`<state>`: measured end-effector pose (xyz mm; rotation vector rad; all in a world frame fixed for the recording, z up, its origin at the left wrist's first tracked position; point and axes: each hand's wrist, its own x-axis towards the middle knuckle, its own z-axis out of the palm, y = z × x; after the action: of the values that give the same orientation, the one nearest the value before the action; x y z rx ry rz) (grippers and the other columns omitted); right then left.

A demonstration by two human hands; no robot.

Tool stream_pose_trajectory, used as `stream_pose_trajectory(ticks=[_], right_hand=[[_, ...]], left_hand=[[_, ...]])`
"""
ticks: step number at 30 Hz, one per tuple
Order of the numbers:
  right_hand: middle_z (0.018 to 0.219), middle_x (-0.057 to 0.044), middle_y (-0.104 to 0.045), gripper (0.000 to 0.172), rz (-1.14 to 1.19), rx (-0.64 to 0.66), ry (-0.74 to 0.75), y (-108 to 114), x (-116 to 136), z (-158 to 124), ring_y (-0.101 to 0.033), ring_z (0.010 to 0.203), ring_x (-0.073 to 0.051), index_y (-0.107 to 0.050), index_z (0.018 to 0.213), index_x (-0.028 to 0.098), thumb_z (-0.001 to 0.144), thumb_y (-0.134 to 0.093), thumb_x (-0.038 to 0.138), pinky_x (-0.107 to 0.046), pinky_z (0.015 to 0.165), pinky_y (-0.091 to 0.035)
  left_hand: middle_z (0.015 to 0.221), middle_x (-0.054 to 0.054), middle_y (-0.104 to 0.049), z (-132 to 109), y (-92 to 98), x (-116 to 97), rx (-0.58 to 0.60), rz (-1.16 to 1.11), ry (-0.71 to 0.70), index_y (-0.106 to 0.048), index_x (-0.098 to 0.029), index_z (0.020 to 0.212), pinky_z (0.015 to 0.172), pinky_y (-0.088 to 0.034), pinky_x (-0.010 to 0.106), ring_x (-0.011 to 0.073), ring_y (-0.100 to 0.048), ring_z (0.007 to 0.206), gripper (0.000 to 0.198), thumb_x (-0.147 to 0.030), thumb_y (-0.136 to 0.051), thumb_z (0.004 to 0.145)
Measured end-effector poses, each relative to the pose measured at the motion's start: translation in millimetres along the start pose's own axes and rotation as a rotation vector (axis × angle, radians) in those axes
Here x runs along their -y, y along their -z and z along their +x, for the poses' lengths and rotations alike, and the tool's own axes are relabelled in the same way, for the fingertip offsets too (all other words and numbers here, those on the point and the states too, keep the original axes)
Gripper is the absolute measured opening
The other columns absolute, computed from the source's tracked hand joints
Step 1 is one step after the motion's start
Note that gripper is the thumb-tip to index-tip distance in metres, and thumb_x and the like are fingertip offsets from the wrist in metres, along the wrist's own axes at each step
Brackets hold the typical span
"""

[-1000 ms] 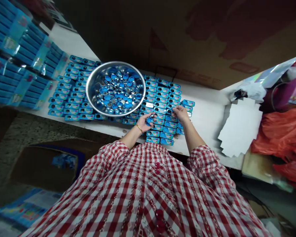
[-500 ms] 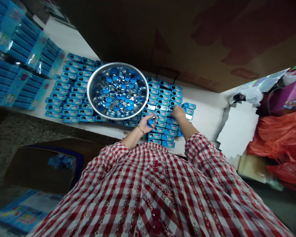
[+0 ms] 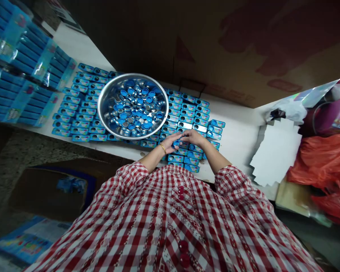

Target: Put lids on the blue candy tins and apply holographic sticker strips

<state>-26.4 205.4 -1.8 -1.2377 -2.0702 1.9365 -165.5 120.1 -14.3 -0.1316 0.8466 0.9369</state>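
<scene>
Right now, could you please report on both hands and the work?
Left hand cupped, holding at least one blue cap. Right hand close against it, grip unclear. Metal bowl of caps close by, blue packs beneath both hands.

- Round silver metal bowl [image 3: 105,107], holding small round blue-and-silver caps [image 3: 138,109]
- Bare left hand [image 3: 170,143], right of the bowl, cupping caps
- Bare right hand [image 3: 195,137], farther right, fingers at the left hand
- Small rectangular blue cases [image 3: 81,123], rows either side of the bowl

Right hand [image 3: 195,137] at cupped left hand [image 3: 169,144]
</scene>
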Motion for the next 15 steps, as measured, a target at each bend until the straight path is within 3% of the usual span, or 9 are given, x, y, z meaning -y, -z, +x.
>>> stream_pose_trajectory(ticks=[3,6,10,15], right_hand=[[0.073,-0.001,-0.068,0.014,-0.128,-0.275,-0.039,18.7,-5.3,-3.7,-0.06,0.066,-0.014,-0.07,0.078,0.016,0.071,-0.062,0.026,-0.026,0.068,-0.048],[0.087,-0.006,-0.069,0.018,-0.464,-0.51,-0.207,42.3,-10.0,-2.3,-0.062,0.084,-0.019,-0.069,0.088,0.016,0.077,-0.056,0.022,-0.03,0.078,-0.047],[0.105,-0.014,-0.067,0.026,-0.796,-0.443,-0.403,57.0,-8.5,13.6,-0.06,0.1,-0.025,-0.065,0.103,0.015,0.078,-0.057,0.017,-0.033,0.084,-0.045],[0.113,-0.022,-0.062,0.051,-0.891,-0.291,-0.561,59.4,0.5,40.5,-0.059,0.105,-0.032,-0.058,0.117,0.01,0.07,-0.072,0.023,-0.04,0.084,-0.048]], left_hand=[[0.074,0.005,-0.062,-0.3,-3.3,-3.1,0.027,-0.068,0.031,-0.061,-0.014,0.092,0.034,-0.028,0.01,0.0072,-0.056,0.052,0.015,-0.019,-0.065,0.078],[0.071,0.005,-0.062,-1.4,-7.1,-8.9,-0.014,-0.1,0.018,-0.062,-0.012,0.083,0.034,-0.029,0.011,0.0076,-0.056,0.052,0.007,-0.018,-0.062,0.079],[0.065,0.003,-0.058,-2.3,-7.9,-10.8,-0.031,-0.127,0.002,-0.059,-0.012,0.075,0.033,-0.029,0.011,0.0074,-0.054,0.051,0.009,-0.02,-0.063,0.079],[0.064,0.002,-0.056,-1.3,-4.8,-9.4,-0.036,-0.154,0.001,-0.058,-0.012,0.074,0.032,-0.028,0.011,0.0073,-0.054,0.051,0.01,-0.02,-0.061,0.08]])
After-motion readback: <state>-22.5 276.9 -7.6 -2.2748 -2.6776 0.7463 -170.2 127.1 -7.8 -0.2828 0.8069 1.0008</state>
